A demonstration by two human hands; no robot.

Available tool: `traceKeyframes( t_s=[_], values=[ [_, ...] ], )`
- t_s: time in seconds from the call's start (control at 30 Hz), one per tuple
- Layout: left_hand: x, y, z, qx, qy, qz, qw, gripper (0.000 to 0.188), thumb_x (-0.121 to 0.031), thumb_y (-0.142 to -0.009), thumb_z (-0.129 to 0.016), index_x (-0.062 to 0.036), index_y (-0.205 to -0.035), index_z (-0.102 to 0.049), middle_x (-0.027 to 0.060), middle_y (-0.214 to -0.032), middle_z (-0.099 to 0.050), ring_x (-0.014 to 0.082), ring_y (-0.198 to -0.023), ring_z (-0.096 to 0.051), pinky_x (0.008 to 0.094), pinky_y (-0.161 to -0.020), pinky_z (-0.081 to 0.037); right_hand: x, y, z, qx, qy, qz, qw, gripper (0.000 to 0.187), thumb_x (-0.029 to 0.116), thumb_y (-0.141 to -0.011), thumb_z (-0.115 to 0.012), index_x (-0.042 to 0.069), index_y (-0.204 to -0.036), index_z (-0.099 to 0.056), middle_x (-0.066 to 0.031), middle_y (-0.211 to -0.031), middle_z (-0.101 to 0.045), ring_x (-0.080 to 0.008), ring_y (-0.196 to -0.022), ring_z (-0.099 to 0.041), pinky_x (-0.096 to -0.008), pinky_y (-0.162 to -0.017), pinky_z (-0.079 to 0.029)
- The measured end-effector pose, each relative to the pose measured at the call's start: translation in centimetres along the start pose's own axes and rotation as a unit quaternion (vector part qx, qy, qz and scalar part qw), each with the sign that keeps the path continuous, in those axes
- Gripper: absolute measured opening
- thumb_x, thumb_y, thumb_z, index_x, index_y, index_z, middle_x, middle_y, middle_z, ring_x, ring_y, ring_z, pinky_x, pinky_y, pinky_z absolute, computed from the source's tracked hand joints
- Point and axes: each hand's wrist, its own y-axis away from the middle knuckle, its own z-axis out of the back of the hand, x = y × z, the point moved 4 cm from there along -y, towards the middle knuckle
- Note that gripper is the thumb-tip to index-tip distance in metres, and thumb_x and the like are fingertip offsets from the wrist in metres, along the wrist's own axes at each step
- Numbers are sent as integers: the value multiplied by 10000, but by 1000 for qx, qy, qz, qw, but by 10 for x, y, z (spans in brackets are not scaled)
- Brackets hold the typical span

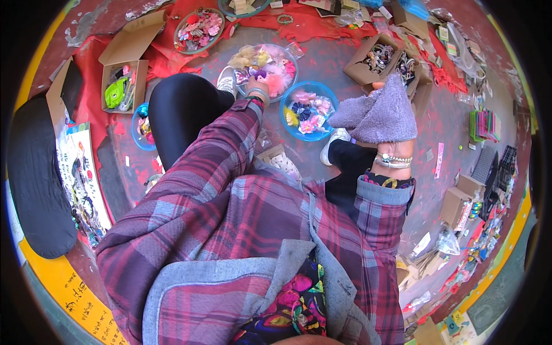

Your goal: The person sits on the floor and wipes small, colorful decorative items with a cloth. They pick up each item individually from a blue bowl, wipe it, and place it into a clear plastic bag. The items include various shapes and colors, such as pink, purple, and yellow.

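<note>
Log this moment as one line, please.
left hand: over clear basin, grip unclear | right hand: mostly covered by purple cloth, grip hidden | nearby: blue basin of frilly accessories

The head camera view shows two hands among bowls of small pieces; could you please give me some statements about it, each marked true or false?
1. A fuzzy purple cloth covers most of the right hand. True.
2. The blue bowl holds pink, yellow and dark blue pieces. True.
3. The left hand is inside the blue bowl. False: it is at the near edge of the pale bowl.
4. The right wrist is bare. False: bracelets circle it.
</note>
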Motion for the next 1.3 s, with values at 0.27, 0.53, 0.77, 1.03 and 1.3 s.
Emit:
traceKeyframes(
  t_s=[0.27, 0.53, 0.77, 1.03, 1.3],
  values=[
    [-28, 2, 1, 173, -323, -163, 916, 321, -285, -788, -474, -87, -1008, -599, 141, -1050, -574, 283, -993, -539, 363, -844, -415, -3, 0, -2, -19, -3, -26, 999, 305, 273, -879, -477, -4, -974, -559, -57, -744, -574, -152, -680, -555, -266, -608, -448],
    [-5, -11, -1, 8, 311, -24, 950, 146, -129, -752, -559, -24, -831, -623, 118, -841, -618, 238, -775, -587, 309, -724, -438, -2, 2, -6, 9, -9, -13, 1000, 299, 267, -882, -473, -3, -983, -554, -71, -780, -579, -163, -703, -563, -276, -624, -461],
    [-38, 9, 22, 132, 574, 13, 808, 143, -102, -766, -591, -42, -894, -567, 50, -788, -578, 157, -675, -529, 263, -617, -399, -5, -2, 7, 93, -30, 11, 995, 287, 231, -880, -460, -5, -1024, -536, -83, -846, -586, -171, -752, -569, -285, -656, -470],
    [-78, 6, 55, 174, 593, -102, 780, 115, -155, -758, -566, -78, -842, -578, 26, -778, -601, 186, -702, -581, 317, -666, -460, -6, -3, 9, 113, -100, 3, 988, 294, 222, -878, -456, -8, -1049, -524, -93, -914, -595, -173, -765, -567, -305, -660, -469],
    [-165, 99, 120, 333, 699, -68, 629, 184, -171, -864, -491, -33, -987, -492, 124, -962, -587, 249, -902, -580, 362, -743, -492, 4, 12, -13, 47, -65, -27, 996, 289, 285, -872, -470, 8, -936, -516, -43, -695, -543, -159, -626, -527, -287, -560, -418]
  ],
)
